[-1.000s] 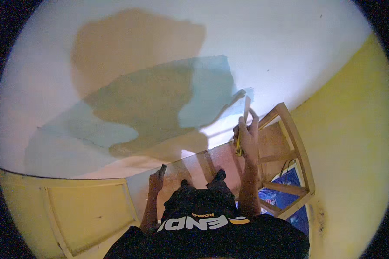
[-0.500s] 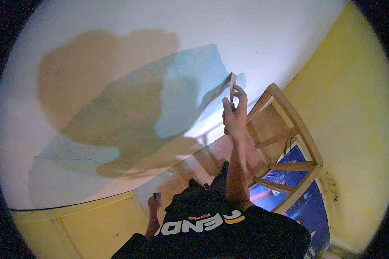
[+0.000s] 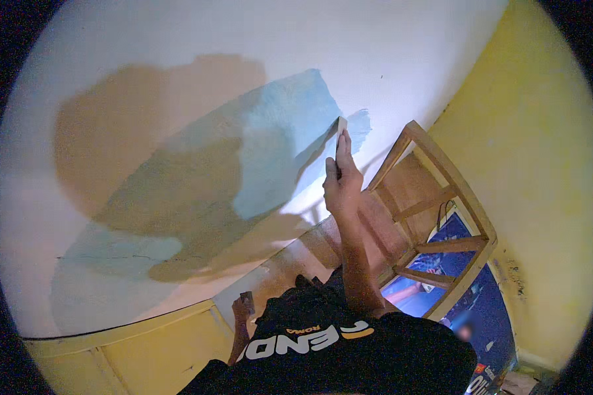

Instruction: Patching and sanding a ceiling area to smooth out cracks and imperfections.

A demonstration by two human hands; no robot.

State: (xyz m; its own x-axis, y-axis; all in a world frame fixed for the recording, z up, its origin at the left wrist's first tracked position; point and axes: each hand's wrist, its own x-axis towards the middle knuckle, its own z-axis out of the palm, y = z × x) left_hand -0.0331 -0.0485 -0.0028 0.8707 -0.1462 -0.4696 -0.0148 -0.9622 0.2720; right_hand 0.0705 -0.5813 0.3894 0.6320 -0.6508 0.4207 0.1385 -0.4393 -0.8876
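My right hand point(image 3: 344, 187) is raised to the pale wall, fingers closed round a flat putty knife point(image 3: 341, 126). The knife is seen nearly edge-on, its tip at the right end of a light blue-green smeared patch point(image 3: 270, 164); whether the tip presses on the wall I cannot tell. Lower down, my left hand point(image 3: 240, 312) is closed on a small dark flat plate point(image 3: 247, 302), whose kind is too small to make out. Shadows of my head and arm fall across the patch.
At the right a wooden frame with crossbars point(image 3: 451, 171) stands near a yellow wall point(image 3: 527, 197). Behind its bars shows a blue printed sheet point(image 3: 454, 257). A yellow panel point(image 3: 151, 349) runs along the lower left. A thin crack point(image 3: 122, 257) crosses the patch's lower part.
My right hand and the putty knife have shifted left and slightly down in the picture. More of the blue-green smear shows right of the blade. The left hand's plate is turned more toward view.
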